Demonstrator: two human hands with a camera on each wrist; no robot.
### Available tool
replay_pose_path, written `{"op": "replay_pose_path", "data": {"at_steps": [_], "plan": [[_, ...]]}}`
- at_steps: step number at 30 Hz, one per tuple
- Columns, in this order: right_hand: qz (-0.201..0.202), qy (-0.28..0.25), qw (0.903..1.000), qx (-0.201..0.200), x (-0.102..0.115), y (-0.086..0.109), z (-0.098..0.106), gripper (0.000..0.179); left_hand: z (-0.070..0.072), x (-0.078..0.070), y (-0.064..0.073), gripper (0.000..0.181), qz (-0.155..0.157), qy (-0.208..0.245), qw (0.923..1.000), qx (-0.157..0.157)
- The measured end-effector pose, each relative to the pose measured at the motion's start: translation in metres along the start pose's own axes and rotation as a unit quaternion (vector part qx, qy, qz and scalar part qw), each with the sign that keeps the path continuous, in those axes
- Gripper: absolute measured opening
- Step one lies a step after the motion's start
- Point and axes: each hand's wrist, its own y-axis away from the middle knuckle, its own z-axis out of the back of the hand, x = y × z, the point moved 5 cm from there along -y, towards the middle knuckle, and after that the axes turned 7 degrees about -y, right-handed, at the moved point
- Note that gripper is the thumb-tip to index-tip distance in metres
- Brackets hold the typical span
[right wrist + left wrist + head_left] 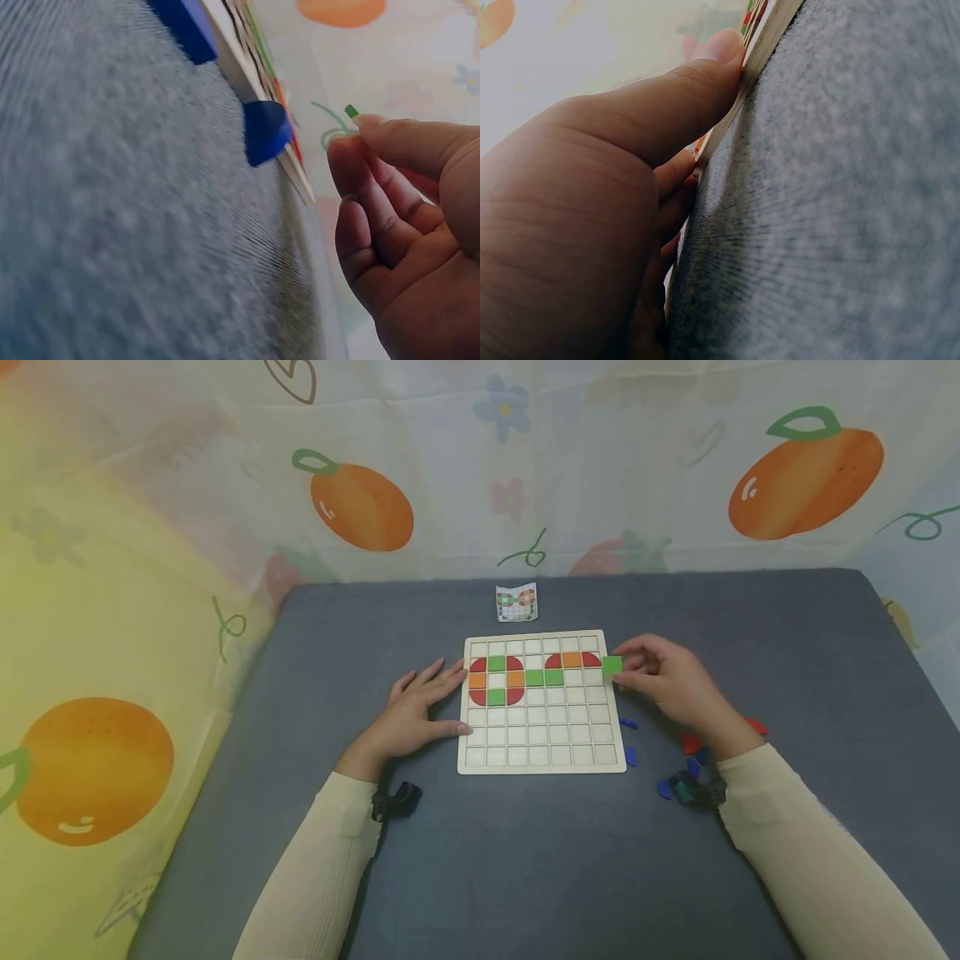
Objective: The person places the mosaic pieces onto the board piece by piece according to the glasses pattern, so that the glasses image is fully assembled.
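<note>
A pale wooden grid board [542,757] lies flat on the table. Red rounded pieces [478,697], orange squares [514,679] and green squares [534,677] fill some of its upper cells. My left hand [408,714] rests at the board's left edge, thumb [720,46] against the rim and fingers extended. Between thumb and fingertips, my right hand [675,685] pinches a green square tile [612,667] over the board's right edge. Only a small corner of that tile [351,111] shows in the right wrist view.
A small printed card [517,602] with a coloured pattern lies behind the board. Blue pieces [630,757] sit along its right side. More blue [664,789] and red pieces [692,743] lie near my right wrist, partly hidden by it. A fruit-patterned cloth [450,435] hangs behind the grey table [525,860].
</note>
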Motion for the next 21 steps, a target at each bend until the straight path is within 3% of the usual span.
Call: {"op": "replay_pose_path", "data": {"at_steps": [21], "plan": [[-0.016,0.07,0.9964,0.044,-0.007,-0.023,-0.022,0.034,0.0,0.0,0.0,0.101,-0.003,0.002,1.0,-0.002]]}}
